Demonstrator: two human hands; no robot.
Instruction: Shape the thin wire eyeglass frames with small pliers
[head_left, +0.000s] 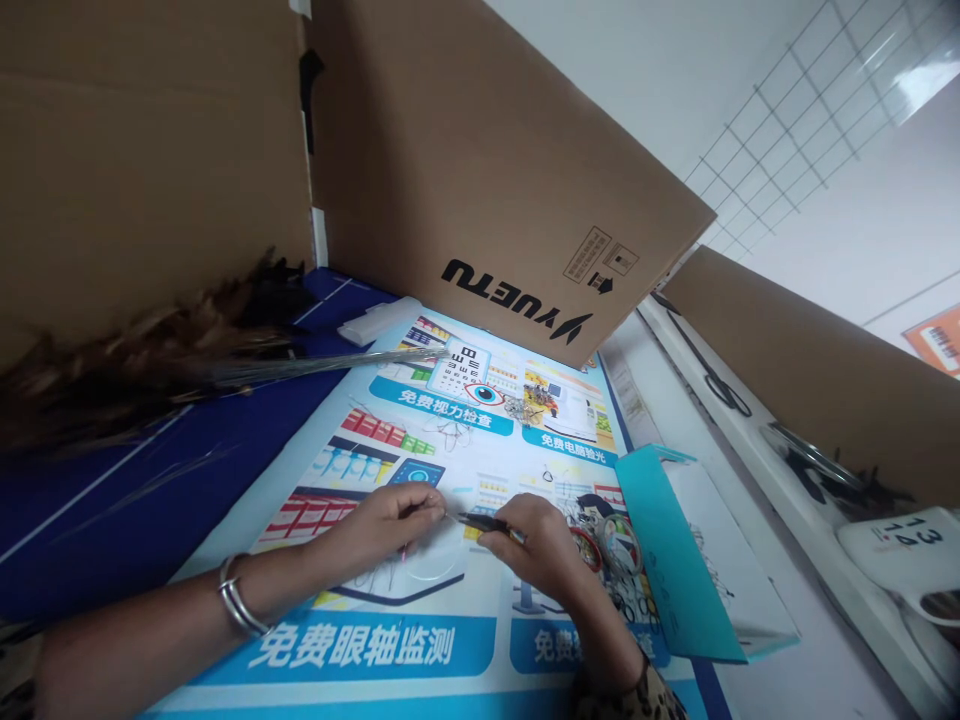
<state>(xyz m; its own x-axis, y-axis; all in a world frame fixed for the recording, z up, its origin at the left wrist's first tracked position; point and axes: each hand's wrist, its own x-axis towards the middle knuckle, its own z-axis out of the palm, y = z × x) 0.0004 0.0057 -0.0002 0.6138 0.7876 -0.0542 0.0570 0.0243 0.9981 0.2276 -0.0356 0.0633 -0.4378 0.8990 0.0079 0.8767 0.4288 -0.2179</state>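
Note:
My right hand is wrapped round dark pliers, their narrow jaws pointing left. The tips of the pliers meet the fingertips of my left hand, which is closed in a pinch. Whatever lies between those fingers is too small to make out. Both hands are over a printed poster sheet spread on the table. Close to my right hand lie round coils or rolls, with small loops and bits of wire around them.
An opened teal box holds thin wire pieces at the right. Brown feathers and a bundle of thin clear strands lie at the left. Cardboard panels wall the back. Scissors and a white mug stand farther right.

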